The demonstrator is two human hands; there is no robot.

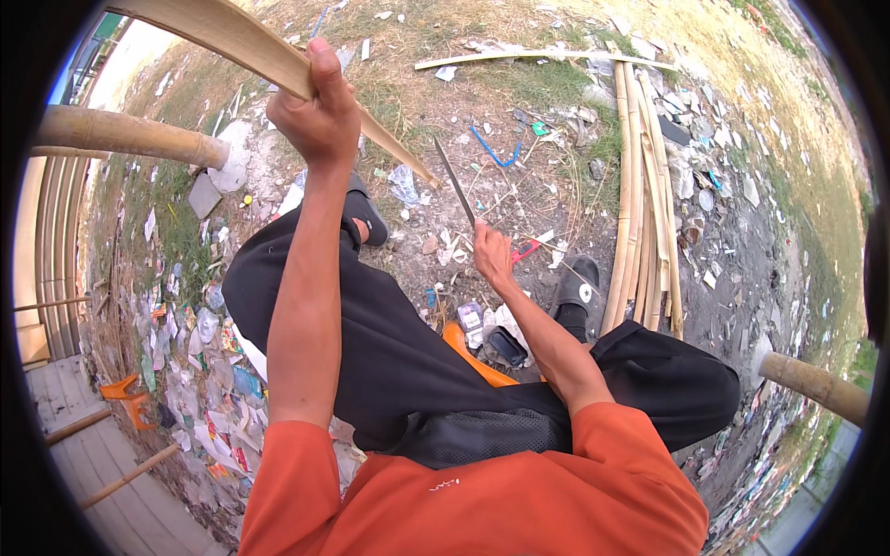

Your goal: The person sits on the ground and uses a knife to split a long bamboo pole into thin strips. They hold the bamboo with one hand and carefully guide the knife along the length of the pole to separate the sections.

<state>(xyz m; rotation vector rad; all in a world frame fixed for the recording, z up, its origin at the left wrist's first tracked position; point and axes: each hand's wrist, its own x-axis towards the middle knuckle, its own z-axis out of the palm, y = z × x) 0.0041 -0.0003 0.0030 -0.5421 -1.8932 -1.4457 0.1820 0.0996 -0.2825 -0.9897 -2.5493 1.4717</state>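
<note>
Bamboo (264,54) slants from eleven o'clock to twelve, my left hand's (320,120) fingers closed round it; my right hand (492,252) grips the knife (455,182) at twelve. Slipping off smooth fibre, I reckon, its blade could catch my shoe (373,221) at ten.

So you're outdoors on rough dirt ground (408,246), dusty and pale around the middle, greyer over to your right. There's green grass (547,85) in patches up ahead and dry straw-coloured stuff farther out. Litter (215,428) all over, thickest on your left. You've got a fat bamboo post (139,136) left, pale lump (238,153) at its foot, and another post (820,389) right. Far left: a ribbed tan panel (61,250), grey planks (125,500) below. Bright daylight, pretty washed out upper left.
</note>
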